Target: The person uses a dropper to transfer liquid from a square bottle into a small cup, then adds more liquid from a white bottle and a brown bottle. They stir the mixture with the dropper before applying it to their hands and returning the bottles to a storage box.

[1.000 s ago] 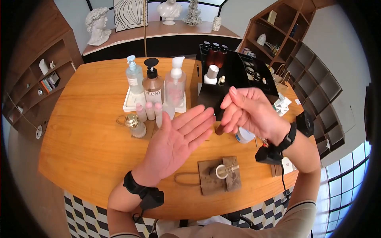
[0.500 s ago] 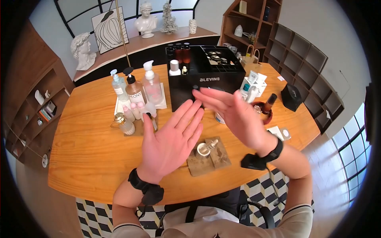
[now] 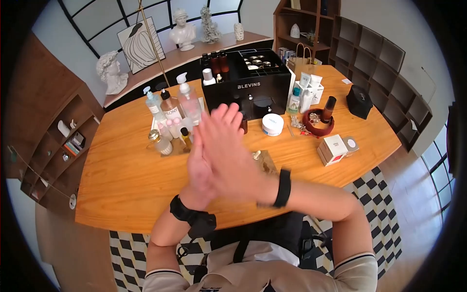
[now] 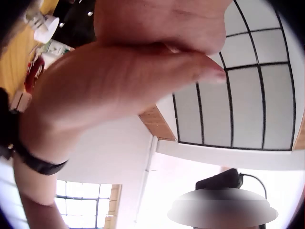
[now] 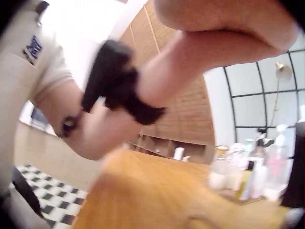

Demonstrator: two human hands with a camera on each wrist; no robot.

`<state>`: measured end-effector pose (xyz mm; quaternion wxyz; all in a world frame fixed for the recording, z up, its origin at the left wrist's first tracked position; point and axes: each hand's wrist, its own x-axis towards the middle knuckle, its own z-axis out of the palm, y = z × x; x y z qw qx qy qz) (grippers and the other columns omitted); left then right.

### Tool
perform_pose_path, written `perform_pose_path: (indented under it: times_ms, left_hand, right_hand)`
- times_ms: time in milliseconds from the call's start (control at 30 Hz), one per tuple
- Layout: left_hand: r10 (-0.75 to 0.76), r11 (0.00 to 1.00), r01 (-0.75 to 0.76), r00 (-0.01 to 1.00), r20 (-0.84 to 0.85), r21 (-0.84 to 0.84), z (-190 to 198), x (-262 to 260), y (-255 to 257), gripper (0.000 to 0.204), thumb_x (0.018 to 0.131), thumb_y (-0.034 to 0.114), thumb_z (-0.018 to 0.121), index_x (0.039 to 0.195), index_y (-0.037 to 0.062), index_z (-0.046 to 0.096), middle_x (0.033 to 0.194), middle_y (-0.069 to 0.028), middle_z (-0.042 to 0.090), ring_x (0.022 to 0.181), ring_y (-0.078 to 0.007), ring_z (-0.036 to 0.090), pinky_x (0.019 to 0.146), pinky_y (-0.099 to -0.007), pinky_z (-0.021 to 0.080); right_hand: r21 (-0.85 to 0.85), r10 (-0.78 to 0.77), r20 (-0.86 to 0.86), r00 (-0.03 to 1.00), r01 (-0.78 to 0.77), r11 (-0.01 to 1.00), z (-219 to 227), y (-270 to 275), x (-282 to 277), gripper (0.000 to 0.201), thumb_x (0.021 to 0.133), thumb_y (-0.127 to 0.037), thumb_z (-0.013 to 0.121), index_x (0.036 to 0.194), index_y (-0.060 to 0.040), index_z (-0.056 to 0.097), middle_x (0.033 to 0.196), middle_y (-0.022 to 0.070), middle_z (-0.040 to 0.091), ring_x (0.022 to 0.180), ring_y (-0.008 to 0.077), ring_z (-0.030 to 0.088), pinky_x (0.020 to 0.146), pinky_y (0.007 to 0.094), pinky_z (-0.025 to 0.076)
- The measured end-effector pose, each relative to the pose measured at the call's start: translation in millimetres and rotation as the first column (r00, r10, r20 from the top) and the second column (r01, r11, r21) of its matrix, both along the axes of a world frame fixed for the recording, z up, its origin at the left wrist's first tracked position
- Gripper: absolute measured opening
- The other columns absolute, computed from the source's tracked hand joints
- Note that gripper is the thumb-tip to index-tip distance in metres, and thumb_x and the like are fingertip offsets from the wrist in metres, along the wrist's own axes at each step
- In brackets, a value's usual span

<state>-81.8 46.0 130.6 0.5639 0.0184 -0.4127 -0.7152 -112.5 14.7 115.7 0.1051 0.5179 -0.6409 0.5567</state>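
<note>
Above the wooden table point(image 3: 131, 180), my right hand point(image 3: 232, 158) lies across my left hand point(image 3: 198, 170), palm to palm, with its fingers straight and slightly blurred. Most of the left hand's palm and fingers are hidden behind it. In the left wrist view the right hand point(image 4: 105, 86) crosses just under the left hand point(image 4: 159, 21). The right wrist view has the two hands overlapping at the top. No object shows between them. Below the right hand, a brown mat point(image 3: 268, 163) carries a small item with a pale tip point(image 3: 256, 155), mostly covered by the hand.
Pump bottles point(image 3: 188, 100) stand at the back left, with a gold-lidded jar point(image 3: 160, 142) in front. A black BLEVINS case point(image 3: 272, 87) sits at the back. To the right are a white tub point(image 3: 272, 125), a red bowl point(image 3: 316, 130) and a small carton point(image 3: 332, 150).
The right hand, fingers curled a second ago, has straightened and moved left onto the left hand's palm. The hands were apart before. The head view has shifted too.
</note>
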Motion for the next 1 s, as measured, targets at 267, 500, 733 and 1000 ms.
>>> perform_pose_path:
  times_ms: [267,500,733,1000]
  left_hand:
    - [0.005,1.000,-0.005,0.998,-0.060,-0.008,-1,1,-10,0.063,0.109,0.045,0.021,0.160,0.0077,0.018,0.167,-0.0096,0.019,0.154,-0.0248,0.017,0.125,-0.0401,0.012]
    - [-0.202,0.949,0.250,0.951,-0.236,0.193,13,15,-19,0.066,0.109,0.047,0.022,0.161,0.0087,0.009,0.169,-0.0066,0.009,0.155,-0.0218,0.010,0.126,-0.0387,0.011]
    - [-0.015,0.952,0.010,1.000,0.013,0.305,27,19,-83,0.056,0.108,0.014,0.042,0.159,0.0082,0.020,0.167,-0.0095,0.017,0.145,-0.0216,0.039,0.109,-0.0311,0.048]
    - [0.171,0.854,-0.188,0.982,0.079,0.486,-14,46,-91,0.025,0.099,0.013,0.063,0.122,0.0019,0.064,0.110,-0.0180,0.071,0.059,-0.0126,0.067,0.040,-0.0179,0.045]
  right_hand:
    - [0.147,0.723,-0.358,0.591,-0.729,0.669,7,65,-51,0.080,0.093,-0.031,0.054,0.152,0.0125,0.021,0.160,0.0317,0.020,0.151,0.0439,0.018,0.122,0.0524,0.015]
    - [0.212,0.808,0.002,0.590,-0.789,0.576,19,-65,-115,0.066,0.108,-0.035,0.035,0.157,0.0047,0.016,0.163,0.0254,0.018,0.153,0.0354,0.016,0.125,0.0439,0.009]
    - [-0.404,0.541,0.813,-0.214,-0.877,0.259,53,-98,-192,0.047,0.104,-0.011,0.054,0.146,0.0051,0.040,0.138,0.0194,0.058,0.117,0.0217,0.065,0.104,0.0294,0.052]
    - [-0.601,0.345,0.798,-0.494,-0.692,0.400,31,-85,-239,0.041,0.110,-0.034,0.038,0.093,-0.0046,0.061,0.046,-0.0009,0.045,0.024,0.0085,0.030,0.026,0.0239,0.024]
